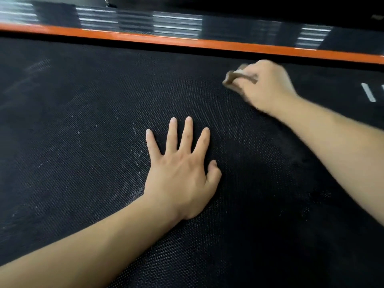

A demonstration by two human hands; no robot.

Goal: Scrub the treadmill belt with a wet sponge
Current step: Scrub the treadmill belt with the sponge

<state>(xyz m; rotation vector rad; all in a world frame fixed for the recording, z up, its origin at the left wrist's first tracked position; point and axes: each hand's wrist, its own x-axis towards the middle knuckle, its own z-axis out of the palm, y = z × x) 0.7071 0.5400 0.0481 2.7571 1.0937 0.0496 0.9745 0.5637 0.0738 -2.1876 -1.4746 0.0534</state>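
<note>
On the treadmill belt [87,142], left hand [182,171] flat, right hand [268,86] gripping sponge [232,76]

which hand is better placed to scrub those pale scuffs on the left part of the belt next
Right, probably. The right hand already grips the sponge near the orange rail, though it must reach across. The left hand lies flat and empty on the belt, beside the scuffs.
</note>
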